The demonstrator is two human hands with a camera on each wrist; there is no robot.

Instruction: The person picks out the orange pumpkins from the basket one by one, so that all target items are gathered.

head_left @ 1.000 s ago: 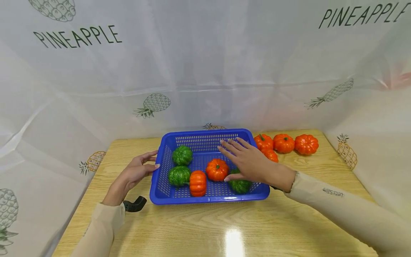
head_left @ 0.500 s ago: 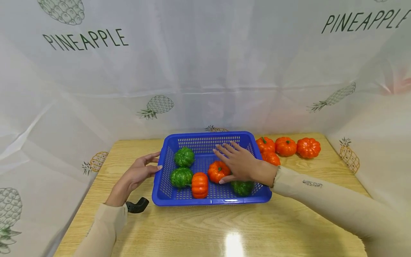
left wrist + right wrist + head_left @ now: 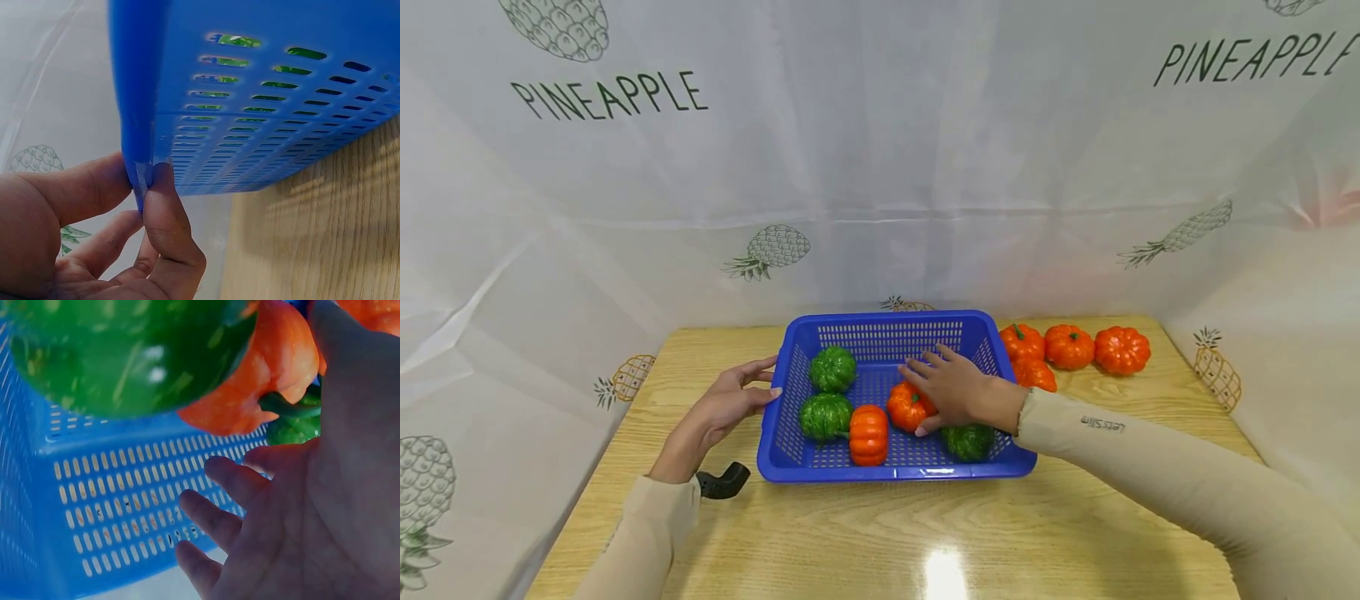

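A blue plastic basket [image 3: 880,472] stands on the table with small pumpkins in it. My left hand [image 3: 730,406] pinches its left rim between thumb and fingers, as the left wrist view shows too [image 3: 134,250]. Over the basket's right half is my right hand [image 3: 953,387], fingers spread and slightly bent. It reaches over an orange pumpkin [image 3: 907,408] and partly hides it; contact cannot be told. Just below that hand lies a green pumpkin [image 3: 967,443]. Two green pumpkins [image 3: 832,370] sit at the basket's left, beside another orange pumpkin [image 3: 868,436].
Several more orange pumpkins [image 3: 1069,347] lie on the wooden table [image 3: 820,533] to the right of the basket. A white curtain [image 3: 865,167] with pineapple prints hangs behind and at both sides. A black wrist mount [image 3: 724,482] juts from the left wrist.
My right hand has moved left and lower, from above the green pumpkin to the middle orange pumpkin. The left hand keeps its grip on the rim. The view has shifted slightly.
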